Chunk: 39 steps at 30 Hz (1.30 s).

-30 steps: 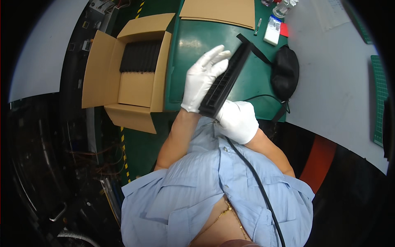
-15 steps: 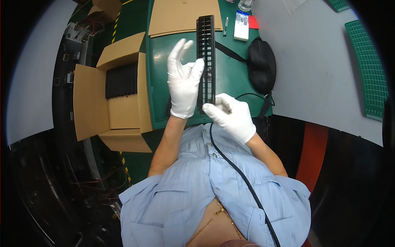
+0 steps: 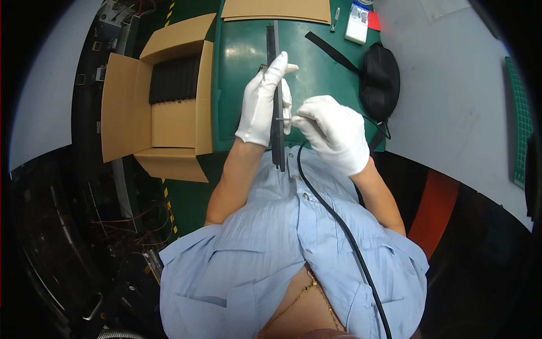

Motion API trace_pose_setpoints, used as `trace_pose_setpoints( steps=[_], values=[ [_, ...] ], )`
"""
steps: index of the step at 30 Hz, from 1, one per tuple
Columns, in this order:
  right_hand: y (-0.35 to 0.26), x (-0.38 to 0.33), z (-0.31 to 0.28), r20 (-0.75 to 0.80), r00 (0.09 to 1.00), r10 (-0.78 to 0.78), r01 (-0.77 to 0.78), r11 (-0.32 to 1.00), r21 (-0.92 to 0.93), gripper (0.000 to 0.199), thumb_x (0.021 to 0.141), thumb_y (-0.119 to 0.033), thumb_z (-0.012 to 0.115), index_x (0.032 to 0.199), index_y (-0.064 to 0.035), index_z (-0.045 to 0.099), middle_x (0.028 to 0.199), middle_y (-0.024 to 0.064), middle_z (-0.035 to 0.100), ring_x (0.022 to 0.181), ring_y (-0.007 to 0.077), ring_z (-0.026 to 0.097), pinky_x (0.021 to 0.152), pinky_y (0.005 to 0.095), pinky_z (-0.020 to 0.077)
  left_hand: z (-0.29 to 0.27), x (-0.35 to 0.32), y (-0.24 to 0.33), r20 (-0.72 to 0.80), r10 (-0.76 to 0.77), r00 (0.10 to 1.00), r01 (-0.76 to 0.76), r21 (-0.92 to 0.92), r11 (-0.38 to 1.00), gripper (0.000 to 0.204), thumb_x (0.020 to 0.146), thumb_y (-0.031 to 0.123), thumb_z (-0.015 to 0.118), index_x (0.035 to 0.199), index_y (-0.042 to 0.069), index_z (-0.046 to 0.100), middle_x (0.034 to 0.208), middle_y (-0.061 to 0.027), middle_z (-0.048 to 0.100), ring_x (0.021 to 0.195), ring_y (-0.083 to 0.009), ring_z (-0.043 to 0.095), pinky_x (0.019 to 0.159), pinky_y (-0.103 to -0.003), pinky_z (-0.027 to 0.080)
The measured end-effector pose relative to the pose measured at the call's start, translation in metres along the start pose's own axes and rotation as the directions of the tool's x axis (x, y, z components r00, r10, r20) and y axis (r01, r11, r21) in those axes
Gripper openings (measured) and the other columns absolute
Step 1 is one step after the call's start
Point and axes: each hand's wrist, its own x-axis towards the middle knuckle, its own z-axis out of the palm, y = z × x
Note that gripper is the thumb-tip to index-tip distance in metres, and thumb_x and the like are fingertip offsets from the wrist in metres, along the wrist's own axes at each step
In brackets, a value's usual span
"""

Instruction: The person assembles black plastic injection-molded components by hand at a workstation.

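A long black slotted plastic frame is held upright in front of my chest, its narrow edge turned toward me. My white-gloved left hand grips it around the middle, thumb across the near edge and fingers showing on the right side. Close by on the right, my gloved right hand pinches a thin, light-coloured rod. The rod's tip meets the frame's right side, or lies very near it; what kind of tool it is cannot be made out. The slots are hidden at this angle.
An open cardboard box with several black parts stands to the left. On the green table are flat cardboard, a pen, a white-and-blue pack and a black case with a strap. A black cable crosses my shirt.
The frame has turned from its slotted face to its edge. My left fingers have closed around it. My right hand has left its lower end and now holds the thin rod against its side.
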Motion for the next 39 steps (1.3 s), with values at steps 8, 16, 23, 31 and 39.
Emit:
trace_pose_setpoints(
  steps=[8,16,23,31,39],
  values=[
    [0.002,-0.015,0.005,0.130,0.930,-0.343,0.365,0.897,-0.250,0.015,0.075,-0.014,0.066,0.089,-0.0113,0.061,0.070,0.0008,0.052,0.054,0.0186,0.055,0.045,0.0354,0.0436,0.000,0.001,-0.007,-0.132,-0.091,0.987,0.097,0.039,0.995,0.043,0.098,0.038,0.062,0.104,-0.004,0.061,0.054,0.0008,0.045,0.034,-0.0089,0.043,0.033,-0.023,0.033],
    [-0.010,-0.044,0.009,0.267,0.906,-0.327,0.378,0.910,-0.169,0.016,0.075,-0.015,0.066,0.090,-0.0162,0.063,0.074,-0.0023,0.057,0.056,0.0158,0.055,0.048,0.0310,0.0430,-0.011,0.009,-0.004,-0.155,-0.092,0.984,0.102,0.059,0.993,0.050,0.091,0.048,0.069,0.102,0.001,0.060,0.052,0.0007,0.045,0.033,-0.0121,0.047,0.030,-0.028,0.038],
    [-0.011,-0.049,0.018,0.079,0.967,-0.242,0.247,0.967,-0.063,0.011,0.076,-0.016,0.073,0.083,-0.0150,0.065,0.075,-0.0020,0.063,0.057,0.0165,0.059,0.050,0.0302,0.0439,-0.014,-0.001,-0.010,-0.102,-0.062,0.993,0.060,-0.017,0.998,0.066,0.100,0.065,0.035,0.092,0.003,0.056,0.049,0.0000,0.039,0.031,-0.0111,0.039,0.028,-0.025,0.034],
    [-0.009,-0.033,0.019,0.019,0.977,-0.215,0.216,0.973,-0.088,0.014,0.074,-0.010,0.074,0.085,-0.0119,0.065,0.076,0.0012,0.064,0.059,0.0192,0.062,0.050,0.0323,0.0474,-0.016,-0.027,-0.027,-0.040,-0.163,0.986,0.153,-0.191,0.970,0.057,0.105,0.057,0.031,0.079,0.011,0.051,0.047,-0.0013,0.039,0.033,-0.0109,0.038,0.031,-0.026,0.033],
    [-0.001,-0.010,0.004,-0.074,0.979,-0.188,0.179,0.977,-0.118,0.017,0.076,-0.005,0.079,0.088,-0.0069,0.068,0.076,0.0066,0.066,0.060,0.0241,0.065,0.054,0.0315,0.0500,-0.007,-0.061,-0.029,-0.036,-0.172,0.984,0.171,-0.039,0.985,0.056,0.106,0.055,0.028,0.078,0.012,0.050,0.047,0.0007,0.039,0.032,-0.0102,0.037,0.030,-0.024,0.033]
  ],
)
